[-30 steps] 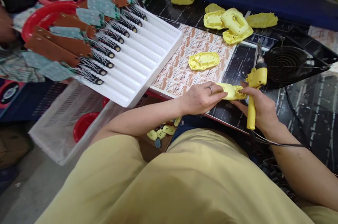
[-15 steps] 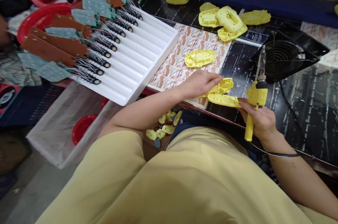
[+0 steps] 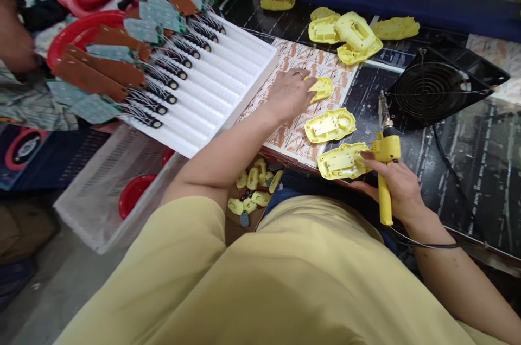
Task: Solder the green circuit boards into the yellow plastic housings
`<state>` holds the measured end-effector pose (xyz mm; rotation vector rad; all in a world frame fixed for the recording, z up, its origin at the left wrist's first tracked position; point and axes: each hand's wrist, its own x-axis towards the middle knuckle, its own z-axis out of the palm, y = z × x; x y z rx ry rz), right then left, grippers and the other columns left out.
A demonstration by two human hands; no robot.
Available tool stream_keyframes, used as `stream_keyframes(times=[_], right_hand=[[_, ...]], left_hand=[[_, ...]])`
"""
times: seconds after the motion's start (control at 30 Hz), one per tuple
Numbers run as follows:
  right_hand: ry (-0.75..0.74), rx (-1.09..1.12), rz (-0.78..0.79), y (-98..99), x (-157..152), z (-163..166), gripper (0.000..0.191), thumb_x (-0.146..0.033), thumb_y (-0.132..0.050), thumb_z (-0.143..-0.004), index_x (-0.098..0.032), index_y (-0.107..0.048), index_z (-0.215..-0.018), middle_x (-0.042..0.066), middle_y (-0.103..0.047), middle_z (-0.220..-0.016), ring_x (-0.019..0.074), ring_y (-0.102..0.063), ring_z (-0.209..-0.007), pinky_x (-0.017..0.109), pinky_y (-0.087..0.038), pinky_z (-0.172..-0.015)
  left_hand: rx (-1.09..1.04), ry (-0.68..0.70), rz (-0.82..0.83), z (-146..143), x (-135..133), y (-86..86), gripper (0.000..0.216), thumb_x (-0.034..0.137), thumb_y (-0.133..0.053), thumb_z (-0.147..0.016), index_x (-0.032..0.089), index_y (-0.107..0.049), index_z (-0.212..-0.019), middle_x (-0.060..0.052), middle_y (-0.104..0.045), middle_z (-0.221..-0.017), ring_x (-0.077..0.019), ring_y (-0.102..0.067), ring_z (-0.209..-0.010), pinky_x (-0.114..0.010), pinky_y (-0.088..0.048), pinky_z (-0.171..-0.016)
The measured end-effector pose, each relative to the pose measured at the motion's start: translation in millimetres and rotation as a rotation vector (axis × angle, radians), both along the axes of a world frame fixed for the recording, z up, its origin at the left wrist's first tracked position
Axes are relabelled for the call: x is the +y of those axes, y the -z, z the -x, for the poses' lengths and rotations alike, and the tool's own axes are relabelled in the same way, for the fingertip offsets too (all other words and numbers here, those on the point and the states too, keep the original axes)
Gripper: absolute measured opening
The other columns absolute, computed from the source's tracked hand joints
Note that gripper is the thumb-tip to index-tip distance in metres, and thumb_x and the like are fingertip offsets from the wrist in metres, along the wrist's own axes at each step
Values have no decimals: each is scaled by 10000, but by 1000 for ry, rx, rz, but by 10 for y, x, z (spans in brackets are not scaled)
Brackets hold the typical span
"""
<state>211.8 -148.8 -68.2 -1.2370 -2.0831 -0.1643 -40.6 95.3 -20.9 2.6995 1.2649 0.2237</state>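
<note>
My left hand (image 3: 291, 93) has its fingers bent around the left end of a yellow plastic shell (image 3: 323, 89) lying on the printed sheet. Part of that shell is hidden under the fingers. My right hand (image 3: 399, 182) grips a yellow soldering gun (image 3: 387, 148), its metal tip pointing up and away from me. Between thumb and fingers the same hand also pinches the right end of another yellow plastic shell (image 3: 340, 161), hollow side up at the table edge. Just beyond it, a third shell (image 3: 330, 125) rests hollow side up, touched by neither hand.
On the left, a white ridged tray (image 3: 228, 79) bears wired parts with brown and green boards. A black fan (image 3: 431, 87) stands at the right. More yellow shells (image 3: 356, 33) are piled farther back. Below are a translucent crate (image 3: 97, 204) and a box of yellow pieces (image 3: 252, 193).
My left hand has let go of one shell, now flat on the table, and moved up-left to another. The shell in my right hand has tilted to show its hollow side.
</note>
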Motion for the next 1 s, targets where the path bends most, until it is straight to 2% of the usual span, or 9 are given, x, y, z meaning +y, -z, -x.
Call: stream_keyframes(times=[0.17,0.3,0.4,0.53,0.6,0.7,0.83,0.9,1.0], right_hand=[[-33,-11,-69,31,33,65,346,-335,-794,-1057,-253,-664,-1367,43,-851,-1097,177,-787,-786,322,-655,-859],[16,-40,-60,81,23,35,449,-290,-869,-986,-300,-676,-1391,49,-850,-1201,213,-829,-919,349,-672,-895],[-5,-65,-76,91,14,10,471,-290,-875,-983,-291,-668,-1406,63,-848,-1224,224,-838,-980,356,-682,-909],[-1,-62,-72,95,9,3,491,-289,-880,-978,-305,-671,-1422,60,-845,-1243,227,-840,-1007,360,-685,-927],[-1,-47,-62,98,7,8,520,-279,-898,-960,-317,-676,-1428,54,-843,-1254,232,-840,-1022,362,-685,-936],[-7,-36,-70,93,8,28,525,-264,-894,-962,-311,-670,-1434,56,-843,-1258,227,-840,-1018,360,-681,-942],[-8,-24,-89,87,7,53,479,-259,-857,-999,-291,-663,-1436,56,-849,-1224,213,-838,-1001,357,-672,-958],[-10,1,-86,92,-6,58,460,-258,-847,-1009,-287,-670,-1432,48,-852,-1206,213,-838,-1005,369,-664,-997],[-29,20,-75,95,-40,54,478,-274,-844,-1012,-292,-668,-1456,44,-850,-1217,220,-838,-988,381,-663,-1009]], left_hand=[[223,-141,38,143,189,-41,462,453,-500,-1147,190,-792,-1390,-157,-771,-1440,-375,-688,-1382,-577,-504,-1259],[126,-172,128,29,172,-109,662,569,-338,-1189,136,-725,-1507,-198,-715,-1524,-383,-654,-1452,-553,-477,-1288],[-13,-83,128,-69,211,-85,594,478,-377,-1174,188,-655,-1611,-173,-699,-1562,-367,-631,-1487,-549,-458,-1314],[-42,-83,51,-158,366,18,503,411,-510,-1097,324,-732,-1540,-79,-555,-1748,-384,-477,-1640,-583,-361,-1385],[34,-121,90,-204,391,23,571,411,-457,-1118,297,-642,-1647,-71,-426,-1843,-367,-345,-1732,-572,-252,-1439],[172,-144,217,-275,258,-52,663,371,-360,-1154,187,-435,-1787,-134,-313,-1888,-352,-306,-1757,-541,-228,-1447],[219,-66,232,-303,-103,-164,653,436,-323,-1184,206,-441,-1783,-138,-365,-1865,-375,-371,-1727,-625,-190,-1443],[206,-45,235,-286,-271,-164,676,501,-314,-1191,198,-439,-1782,-140,-342,-1873,-361,-289,-1766,-633,-125,-1458],[200,10,269,-275,-463,-74,743,561,-364,-1176,167,-375,-1806,-159,-212,-1909,-352,-147,-1804,-615,-71,-1469]])
